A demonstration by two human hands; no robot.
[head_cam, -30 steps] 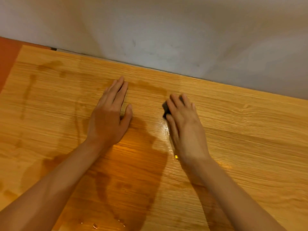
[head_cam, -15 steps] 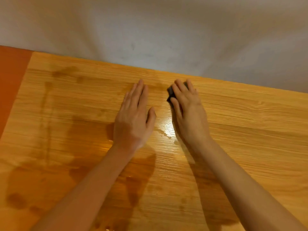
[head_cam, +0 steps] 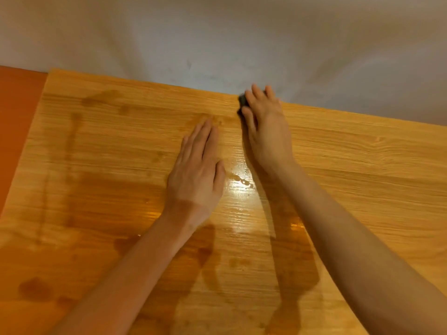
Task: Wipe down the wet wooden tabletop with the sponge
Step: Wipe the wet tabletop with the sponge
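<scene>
Your right hand (head_cam: 264, 126) presses one dark sponge (head_cam: 242, 100), fingers curled over it, at the tabletop's (head_cam: 362, 170) far edge, upper centre. Your left hand (head_cam: 197, 170) lies flat, fingers straight, centre frame.

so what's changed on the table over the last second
The right hand has pushed the dark sponge away across the wooden tabletop to its far edge by the wall. The left hand stays flat on the wood, fingers straight. The sponge is still under the right hand's fingers.
</scene>
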